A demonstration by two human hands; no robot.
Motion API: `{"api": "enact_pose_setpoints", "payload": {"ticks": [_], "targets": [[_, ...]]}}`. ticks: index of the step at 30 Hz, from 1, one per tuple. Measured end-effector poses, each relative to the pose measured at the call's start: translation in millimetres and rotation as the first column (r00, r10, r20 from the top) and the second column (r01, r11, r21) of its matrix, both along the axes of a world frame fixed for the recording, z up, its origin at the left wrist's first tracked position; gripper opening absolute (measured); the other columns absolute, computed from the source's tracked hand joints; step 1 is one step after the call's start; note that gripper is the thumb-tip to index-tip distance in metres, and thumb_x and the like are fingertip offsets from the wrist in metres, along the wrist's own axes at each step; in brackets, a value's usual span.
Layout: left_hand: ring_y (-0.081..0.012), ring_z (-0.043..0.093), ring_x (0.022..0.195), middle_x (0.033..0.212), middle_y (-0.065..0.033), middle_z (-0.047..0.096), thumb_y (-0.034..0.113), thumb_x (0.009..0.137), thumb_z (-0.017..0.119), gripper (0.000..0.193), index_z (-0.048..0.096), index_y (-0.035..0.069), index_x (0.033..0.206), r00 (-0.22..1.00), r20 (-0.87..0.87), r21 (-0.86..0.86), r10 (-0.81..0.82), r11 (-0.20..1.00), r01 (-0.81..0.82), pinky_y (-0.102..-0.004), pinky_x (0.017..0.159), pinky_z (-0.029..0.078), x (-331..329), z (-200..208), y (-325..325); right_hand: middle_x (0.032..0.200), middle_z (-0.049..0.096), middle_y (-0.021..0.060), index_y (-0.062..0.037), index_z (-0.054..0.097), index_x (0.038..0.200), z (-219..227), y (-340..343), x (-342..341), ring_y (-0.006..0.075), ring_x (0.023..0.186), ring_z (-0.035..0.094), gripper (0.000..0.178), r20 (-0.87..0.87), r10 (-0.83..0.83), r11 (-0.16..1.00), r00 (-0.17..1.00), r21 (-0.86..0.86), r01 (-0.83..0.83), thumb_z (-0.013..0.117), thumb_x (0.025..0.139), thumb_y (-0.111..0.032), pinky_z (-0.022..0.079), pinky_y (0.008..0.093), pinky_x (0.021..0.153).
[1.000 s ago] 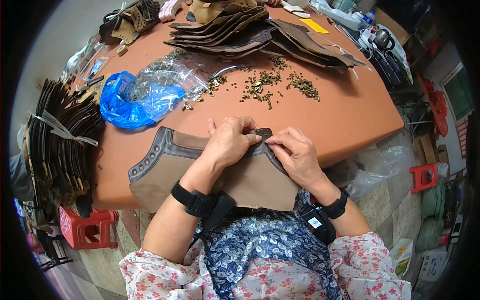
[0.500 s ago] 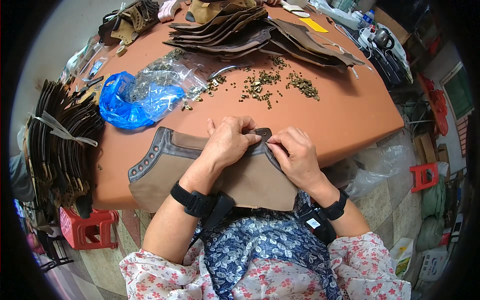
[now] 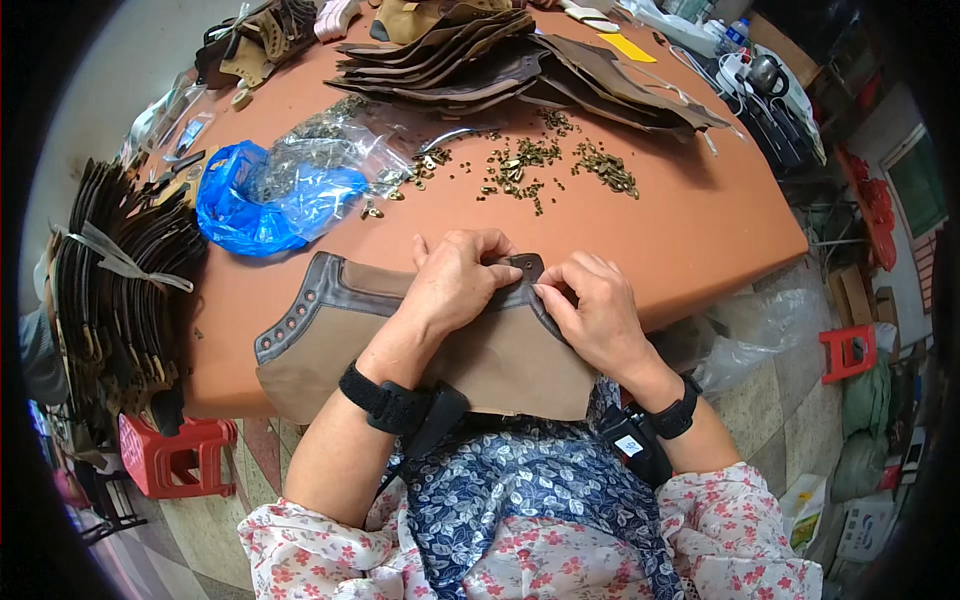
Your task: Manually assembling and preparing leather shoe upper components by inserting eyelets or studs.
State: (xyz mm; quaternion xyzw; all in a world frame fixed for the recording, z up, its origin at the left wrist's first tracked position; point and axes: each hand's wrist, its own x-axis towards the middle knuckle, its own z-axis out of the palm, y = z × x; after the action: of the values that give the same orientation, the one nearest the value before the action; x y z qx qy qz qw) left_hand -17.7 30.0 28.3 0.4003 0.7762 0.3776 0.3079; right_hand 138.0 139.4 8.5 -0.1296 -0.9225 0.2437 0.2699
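Both hands (image 3: 530,295) cover the leather piece's (image 3: 480,350) dark edge; fingertips hidden.

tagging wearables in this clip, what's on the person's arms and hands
Both hands are bare, with no gloves. The left hand has a black wrist strap with a black device attached. The right hand has a black wristband beside a black device with a white label. Floral sleeves are pushed up.
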Motion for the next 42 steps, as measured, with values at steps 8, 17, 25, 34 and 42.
{"api": "enact_pose_setpoints", "payload": {"ticks": [8, 17, 25, 34, 42], "targets": [[-0.0228, 0.065, 0.086, 0.077, -0.0043, 0.068, 0.020, 0.084, 0.068, 0.013, 0.072, 0.011, 0.093, 1.000, -0.009, -0.001, -0.020, 1.000, 0.020, -0.0641, 0.110, 0.004, -1, 0, 0, 0.079, 0.062, 0.0095, -0.0040, 0.061, 0.081, -2, 0, -4, 0.0288, 0.077, 0.061, 0.009, 0.009, -0.036, 0.994, 0.999, -0.101, 0.037, 0.067, 0.080, -0.011, 0.046, 0.0400, 0.070], [-0.0091, 0.059, 0.068, 0.072, -0.0023, 0.066, 0.006, 0.079, 0.070, 0.011, 0.071, 0.001, 0.089, 1.000, -0.003, 0.100, 0.007, 0.995, -0.006, -0.0269, 0.065, 0.048, 0, -3, -1, 0.074, 0.065, 0.0081, 0.0001, 0.067, 0.089, -4, 16, -11, 0.0128, 0.067, 0.060, 0.017, 0.058, -0.026, 0.832, 0.998, -0.552, 0.054, 0.071, 0.080, -0.013, 0.050, 0.0306, 0.064], [-0.0090, 0.058, 0.067, 0.071, -0.0017, 0.066, 0.006, 0.080, 0.070, 0.009, 0.070, 0.001, 0.087, 1.000, 0.003, 0.084, 0.005, 0.996, -0.005, -0.0260, 0.063, 0.047, -1, -1, -1, 0.064, 0.064, 0.0099, 0.0018, 0.068, 0.090, 5, 13, -13, 0.0150, 0.060, 0.060, 0.017, 0.224, 0.017, 0.838, 0.974, -0.535, 0.108, 0.067, 0.082, -0.013, 0.048, 0.0310, 0.059], [-0.0082, 0.058, 0.068, 0.071, -0.0017, 0.065, 0.008, 0.082, 0.070, 0.010, 0.068, 0.000, 0.089, 0.999, 0.042, 0.067, 0.021, 0.997, -0.024, -0.0254, 0.064, 0.047, -2, -2, -1, 0.075, 0.065, 0.0118, 0.0017, 0.063, 0.097, 1, 7, -8, 0.0153, 0.064, 0.063, 0.019, 0.037, 0.023, 0.816, 0.999, -0.578, 0.003, 0.067, 0.082, -0.009, 0.050, 0.0301, 0.061], [-0.0076, 0.057, 0.069, 0.074, -0.0006, 0.065, 0.007, 0.083, 0.070, 0.010, 0.068, 0.000, 0.089, 0.998, 0.060, 0.079, 0.008, 0.997, -0.013, -0.0244, 0.064, 0.047, -3, -6, 1, 0.092, 0.061, 0.0099, -0.0045, 0.057, 0.104, -5, -5, -3, 0.0231, 0.071, 0.067, 0.027, -0.108, -0.058, 0.966, 0.992, -0.256, 0.029, 0.071, 0.080, -0.004, 0.053, 0.0344, 0.064]]}}
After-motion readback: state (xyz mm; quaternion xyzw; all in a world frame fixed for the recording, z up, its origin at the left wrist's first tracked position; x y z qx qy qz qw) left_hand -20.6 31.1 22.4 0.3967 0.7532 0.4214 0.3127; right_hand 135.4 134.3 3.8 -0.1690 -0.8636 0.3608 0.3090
